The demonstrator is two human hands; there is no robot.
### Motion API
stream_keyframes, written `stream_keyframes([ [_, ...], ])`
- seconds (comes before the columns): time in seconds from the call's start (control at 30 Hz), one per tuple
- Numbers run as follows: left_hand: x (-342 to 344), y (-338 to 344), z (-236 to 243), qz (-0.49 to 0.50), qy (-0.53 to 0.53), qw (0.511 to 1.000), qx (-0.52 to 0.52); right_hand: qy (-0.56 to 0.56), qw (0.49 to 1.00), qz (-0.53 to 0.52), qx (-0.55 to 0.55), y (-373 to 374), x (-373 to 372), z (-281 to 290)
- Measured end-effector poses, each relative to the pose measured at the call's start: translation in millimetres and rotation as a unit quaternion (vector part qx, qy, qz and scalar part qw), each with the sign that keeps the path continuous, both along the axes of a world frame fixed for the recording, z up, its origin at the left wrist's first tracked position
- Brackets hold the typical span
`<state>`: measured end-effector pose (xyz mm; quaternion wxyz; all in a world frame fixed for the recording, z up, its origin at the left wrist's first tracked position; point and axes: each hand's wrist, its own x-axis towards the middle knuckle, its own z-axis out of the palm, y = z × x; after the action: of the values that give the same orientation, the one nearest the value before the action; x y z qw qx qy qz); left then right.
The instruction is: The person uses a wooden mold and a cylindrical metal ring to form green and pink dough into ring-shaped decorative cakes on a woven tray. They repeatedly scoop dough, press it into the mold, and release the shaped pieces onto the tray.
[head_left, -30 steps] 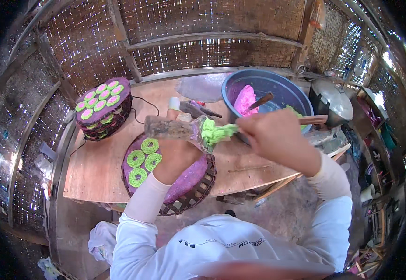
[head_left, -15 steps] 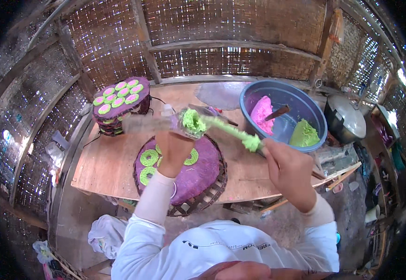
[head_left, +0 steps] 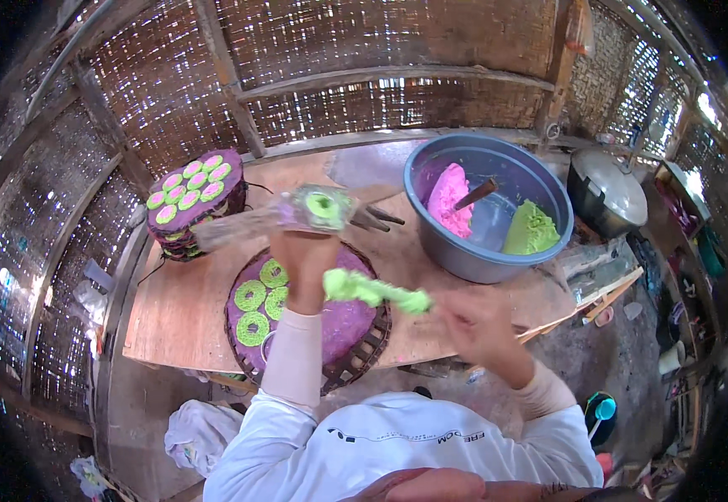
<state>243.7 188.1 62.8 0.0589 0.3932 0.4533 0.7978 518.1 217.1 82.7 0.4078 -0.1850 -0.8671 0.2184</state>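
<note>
My left hand (head_left: 304, 255) is closed around a long, blurred press-like tool (head_left: 251, 222) with a clear, box-shaped middle. In that middle shows green dough (head_left: 324, 206) with a hole at its centre. My right hand (head_left: 481, 330), smeared by motion, grips the end of a stick (head_left: 396, 294) thickly coated with green dough. Below my left hand lies a round woven tray (head_left: 360, 351) covered with a purple sheet (head_left: 351, 314). Several green dough rings (head_left: 252, 329) sit on the sheet's left part; my left forearm hides some of it.
A blue-grey basin (head_left: 489, 266) holds pink dough (head_left: 448, 205) with a stick in it, plus green dough (head_left: 533, 230). Stacked trays (head_left: 192, 201) with pink-centred green rings stand at the table's left. Right of the basin is a lidded metal pot (head_left: 608, 191). A woven wall closes the back.
My right hand has drawn the dough-coated stick down and left, away from the tool. The dough in the tool now looks flatter, with a clear ring shape. The whole view has shifted slightly.
</note>
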Motion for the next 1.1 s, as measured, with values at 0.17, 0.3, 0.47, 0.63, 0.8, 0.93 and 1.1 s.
stream_keyframes([
  [0.17, -16.7, -48.4, 15.7, 0.342, 0.341, 0.871, -0.09, -0.087, 0.941, -0.327, 0.02, 73.8, 69.1, 43.1],
  [0.3, 8.1, -63.7, 40.3, 0.074, 0.047, 0.996, 0.021, -0.355, 0.806, -0.462, 0.104, 177.8, 95.5, 23.9],
  [0.47, 3.9, -54.5, 56.1, -0.316, -0.09, 0.933, 0.146, -0.19, 0.907, -0.345, 0.148, 185.4, 57.6, -1.4],
  [0.63, 14.4, -24.0, 29.1, -0.596, -0.039, 0.734, 0.322, 0.043, 0.631, 0.525, -0.569, 6.8, -63.2, -23.0],
  [0.8, 10.0, -19.0, 24.8, -0.609, -0.033, 0.732, 0.304, 0.094, 0.099, 0.64, -0.756, -62.5, -97.4, -31.4],
  [0.93, -24.1, -83.1, 4.5, -0.2, -0.274, 0.94, 0.046, 0.201, 0.37, 0.492, -0.761, -27.6, -65.1, -50.2],
  [1.1, -3.6, -124.8, -41.8, 0.169, 0.23, 0.944, -0.168, 0.18, 0.695, 0.365, -0.593, -3.6, -58.4, -10.9],
])
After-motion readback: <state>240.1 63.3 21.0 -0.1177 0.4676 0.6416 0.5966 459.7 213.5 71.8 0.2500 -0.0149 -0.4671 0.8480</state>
